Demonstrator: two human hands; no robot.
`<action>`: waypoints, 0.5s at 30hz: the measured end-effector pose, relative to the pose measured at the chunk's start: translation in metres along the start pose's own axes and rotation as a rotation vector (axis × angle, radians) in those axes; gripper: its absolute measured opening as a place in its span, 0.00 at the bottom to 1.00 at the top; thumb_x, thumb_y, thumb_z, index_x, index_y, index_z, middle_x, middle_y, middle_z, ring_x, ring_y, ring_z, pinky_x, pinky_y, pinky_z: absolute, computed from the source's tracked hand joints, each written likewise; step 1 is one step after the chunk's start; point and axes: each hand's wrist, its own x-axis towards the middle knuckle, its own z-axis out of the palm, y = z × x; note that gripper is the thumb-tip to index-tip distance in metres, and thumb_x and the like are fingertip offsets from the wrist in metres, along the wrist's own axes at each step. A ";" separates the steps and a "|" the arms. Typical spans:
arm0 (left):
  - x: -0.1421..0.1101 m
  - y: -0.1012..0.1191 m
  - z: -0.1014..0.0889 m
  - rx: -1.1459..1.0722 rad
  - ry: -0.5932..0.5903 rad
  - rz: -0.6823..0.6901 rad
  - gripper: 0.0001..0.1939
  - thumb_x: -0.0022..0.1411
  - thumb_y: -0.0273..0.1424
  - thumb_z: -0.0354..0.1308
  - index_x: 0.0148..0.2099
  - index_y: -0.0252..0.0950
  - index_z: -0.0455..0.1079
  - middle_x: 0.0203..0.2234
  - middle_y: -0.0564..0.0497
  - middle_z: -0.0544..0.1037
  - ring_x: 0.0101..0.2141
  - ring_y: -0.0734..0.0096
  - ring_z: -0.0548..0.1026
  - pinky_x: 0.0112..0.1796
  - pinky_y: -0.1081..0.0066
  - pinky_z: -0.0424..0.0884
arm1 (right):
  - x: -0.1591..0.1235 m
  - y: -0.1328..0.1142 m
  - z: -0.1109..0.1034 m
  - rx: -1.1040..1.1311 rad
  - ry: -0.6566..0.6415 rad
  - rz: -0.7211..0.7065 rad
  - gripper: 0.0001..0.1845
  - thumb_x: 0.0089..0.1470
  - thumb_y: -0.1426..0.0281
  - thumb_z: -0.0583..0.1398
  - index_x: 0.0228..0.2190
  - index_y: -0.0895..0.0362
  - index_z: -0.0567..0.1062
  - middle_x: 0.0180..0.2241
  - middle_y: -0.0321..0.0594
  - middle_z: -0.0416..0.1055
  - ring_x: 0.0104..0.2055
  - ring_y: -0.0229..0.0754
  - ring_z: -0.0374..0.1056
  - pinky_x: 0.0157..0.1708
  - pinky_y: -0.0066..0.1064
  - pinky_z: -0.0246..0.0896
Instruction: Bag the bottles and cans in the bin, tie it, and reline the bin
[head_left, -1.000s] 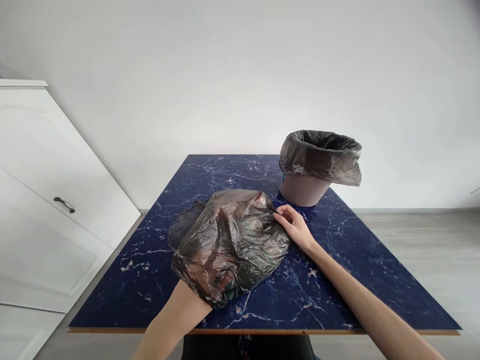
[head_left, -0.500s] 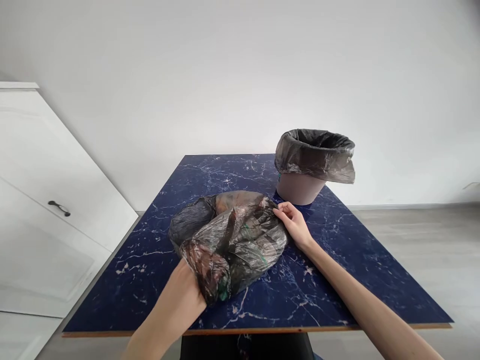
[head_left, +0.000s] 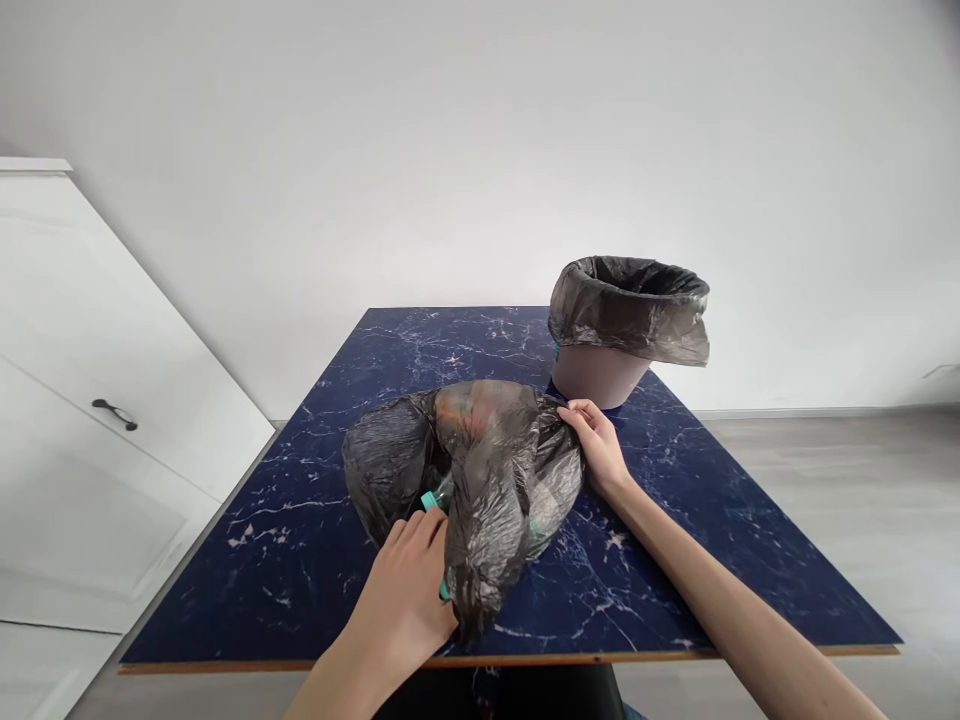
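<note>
Left hand (head_left: 409, 575) is at the opening of the bag (head_left: 495, 490), beside a turquoise cap (head_left: 429, 500); its fingers are partly hidden, grip not determinable. The bag lies bulging on the table (head_left: 255, 570). Right hand (head_left: 598, 445) pinches its right edge. Beyond, a lined bin (head_left: 602, 376) stands upright.

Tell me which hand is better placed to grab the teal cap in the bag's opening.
Left, most likely: the left hand is at the opening of the bag, right beside the teal cap. The right hand pinches the bag at its right side, farther from the cap.
</note>
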 end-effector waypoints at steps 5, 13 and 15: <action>-0.001 0.002 -0.012 0.077 0.026 0.068 0.16 0.57 0.24 0.59 0.46 0.40 0.81 0.48 0.40 0.85 0.52 0.42 0.80 0.54 0.49 0.76 | 0.006 0.003 -0.004 0.094 0.067 0.039 0.23 0.46 0.51 0.73 0.35 0.50 0.72 0.28 0.31 0.71 0.30 0.42 0.67 0.30 0.32 0.63; -0.006 -0.013 -0.028 -0.005 0.224 0.059 0.12 0.67 0.23 0.50 0.39 0.39 0.74 0.31 0.46 0.81 0.32 0.57 0.77 0.35 0.61 0.74 | 0.018 0.012 -0.019 0.169 0.088 0.025 0.17 0.49 0.55 0.71 0.31 0.51 0.72 0.28 0.33 0.73 0.29 0.43 0.70 0.30 0.34 0.69; -0.007 -0.017 -0.036 -0.087 0.293 -0.001 0.11 0.68 0.26 0.51 0.43 0.39 0.75 0.33 0.46 0.82 0.34 0.57 0.78 0.34 0.64 0.75 | 0.022 0.016 -0.023 0.151 0.067 -0.019 0.16 0.52 0.55 0.69 0.30 0.51 0.72 0.28 0.32 0.74 0.28 0.42 0.71 0.31 0.35 0.70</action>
